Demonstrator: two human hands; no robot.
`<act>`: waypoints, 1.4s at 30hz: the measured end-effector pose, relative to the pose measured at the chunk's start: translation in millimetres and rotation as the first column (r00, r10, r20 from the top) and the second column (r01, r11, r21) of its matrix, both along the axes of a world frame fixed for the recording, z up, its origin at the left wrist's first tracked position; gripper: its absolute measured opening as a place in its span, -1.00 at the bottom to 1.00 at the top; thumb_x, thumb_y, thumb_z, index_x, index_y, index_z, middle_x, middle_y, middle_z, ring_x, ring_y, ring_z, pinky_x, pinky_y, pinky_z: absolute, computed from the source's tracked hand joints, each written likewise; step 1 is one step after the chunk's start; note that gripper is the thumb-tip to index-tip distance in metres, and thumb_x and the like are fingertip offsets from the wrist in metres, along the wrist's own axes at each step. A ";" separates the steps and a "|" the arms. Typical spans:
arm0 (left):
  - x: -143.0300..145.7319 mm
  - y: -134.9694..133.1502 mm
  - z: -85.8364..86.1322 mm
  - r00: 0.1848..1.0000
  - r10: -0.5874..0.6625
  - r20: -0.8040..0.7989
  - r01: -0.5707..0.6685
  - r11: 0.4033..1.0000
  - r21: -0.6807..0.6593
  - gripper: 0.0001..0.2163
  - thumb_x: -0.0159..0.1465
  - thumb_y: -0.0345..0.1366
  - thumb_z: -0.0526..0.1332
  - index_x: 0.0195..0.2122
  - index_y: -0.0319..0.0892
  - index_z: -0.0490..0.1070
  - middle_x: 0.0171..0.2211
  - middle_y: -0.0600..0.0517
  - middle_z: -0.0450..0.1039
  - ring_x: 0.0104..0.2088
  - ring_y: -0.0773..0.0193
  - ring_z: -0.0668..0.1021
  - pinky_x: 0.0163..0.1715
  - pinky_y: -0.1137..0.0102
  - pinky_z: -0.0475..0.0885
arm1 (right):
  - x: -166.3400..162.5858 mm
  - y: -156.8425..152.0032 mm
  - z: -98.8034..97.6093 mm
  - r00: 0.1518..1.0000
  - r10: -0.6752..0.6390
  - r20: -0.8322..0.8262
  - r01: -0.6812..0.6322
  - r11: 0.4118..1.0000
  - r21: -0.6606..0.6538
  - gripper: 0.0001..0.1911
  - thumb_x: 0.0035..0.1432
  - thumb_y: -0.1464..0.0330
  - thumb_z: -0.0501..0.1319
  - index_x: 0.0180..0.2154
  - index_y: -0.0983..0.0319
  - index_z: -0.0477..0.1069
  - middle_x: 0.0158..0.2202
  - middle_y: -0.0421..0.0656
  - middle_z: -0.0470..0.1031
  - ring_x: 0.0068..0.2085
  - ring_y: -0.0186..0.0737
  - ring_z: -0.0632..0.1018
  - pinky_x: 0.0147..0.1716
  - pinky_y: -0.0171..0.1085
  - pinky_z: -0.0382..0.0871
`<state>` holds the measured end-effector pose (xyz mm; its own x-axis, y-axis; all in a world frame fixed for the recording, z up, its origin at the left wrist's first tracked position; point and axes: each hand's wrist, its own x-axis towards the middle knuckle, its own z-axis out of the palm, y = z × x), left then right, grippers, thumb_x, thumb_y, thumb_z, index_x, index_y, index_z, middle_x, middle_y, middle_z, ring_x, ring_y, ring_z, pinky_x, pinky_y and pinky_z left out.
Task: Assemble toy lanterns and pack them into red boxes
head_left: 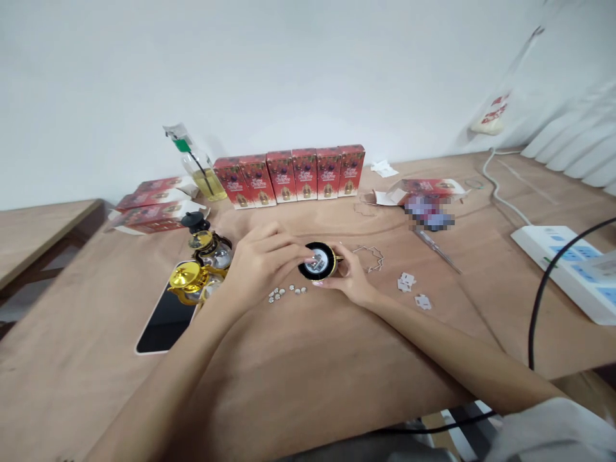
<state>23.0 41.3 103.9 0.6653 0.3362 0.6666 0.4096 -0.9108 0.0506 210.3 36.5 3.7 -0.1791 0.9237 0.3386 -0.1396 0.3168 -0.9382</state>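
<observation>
At the middle of the table, found a round black-and-gold piece, white disc face turned up, clamped between thumb and fingers of the right hand. Observed left hand over that face, fingers drawn together at the disc; cannot tell whether closed on a small part. Noted silver button cells loose just on the near side, white plastic tabs farther right. Near the wall, counted six upright red boxes in a row, with pale script apparently reading "Merry Christmas"; cannot read smaller print beneath. On the hanging bag, saw red lettering, too blurred to decipher.
</observation>
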 end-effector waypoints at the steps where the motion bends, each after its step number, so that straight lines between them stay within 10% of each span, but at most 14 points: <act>1: 0.3 1.2 -1.5 1.000 0.003 -0.009 -0.003 1.000 0.017 -0.91 0.26 -0.41 0.21 -0.27 -0.17 0.51 -0.36 0.01 0.55 -0.38 0.30 0.42 -0.38 0.38 0.34 | -0.1 0.0 0.4 1.000 0.000 0.000 0.000 1.000 -0.005 -0.40 -0.31 0.28 0.50 -0.15 0.16 0.40 -0.17 -0.16 0.52 -0.12 -0.11 0.51 -0.04 -0.06 0.35; 12: 2.1 0.7 -8.7 0.997 -0.002 -0.081 0.006 0.999 0.049 -0.85 0.29 -0.40 0.12 -0.23 -0.14 0.49 -0.37 -0.01 0.43 -0.43 0.33 0.36 -0.44 0.40 0.28 | 1.0 0.0 1.5 1.000 -0.003 -0.004 0.003 1.000 -0.027 -0.43 -0.31 0.29 0.49 -0.18 0.17 0.40 -0.17 -0.17 0.52 -0.13 -0.12 0.51 -0.04 -0.06 0.35; 26: 6.9 -6.5 -5.9 0.994 0.087 0.073 -0.049 0.909 -0.414 -0.84 0.23 -0.44 0.18 -0.31 -0.14 0.56 -0.36 0.03 0.39 -0.41 0.39 0.46 -0.46 0.50 0.36 | 1.2 0.2 1.1 1.000 0.019 0.001 -0.019 1.000 0.022 -0.43 -0.27 0.27 0.48 -0.15 0.17 0.40 -0.17 -0.16 0.51 -0.13 -0.12 0.50 -0.06 -0.08 0.36; 42: 6.9 -9.2 -3.5 0.997 0.076 -0.029 -0.080 0.971 -0.225 -0.80 0.32 -0.38 0.09 -0.23 -0.14 0.52 -0.34 0.00 0.43 -0.36 0.34 0.48 -0.39 0.44 0.38 | 0.5 1.3 -2.1 0.999 0.042 -0.033 -0.044 0.998 -0.047 -0.38 -0.33 0.24 0.51 -0.15 0.14 0.39 -0.14 -0.16 0.50 -0.09 -0.09 0.50 -0.02 -0.03 0.37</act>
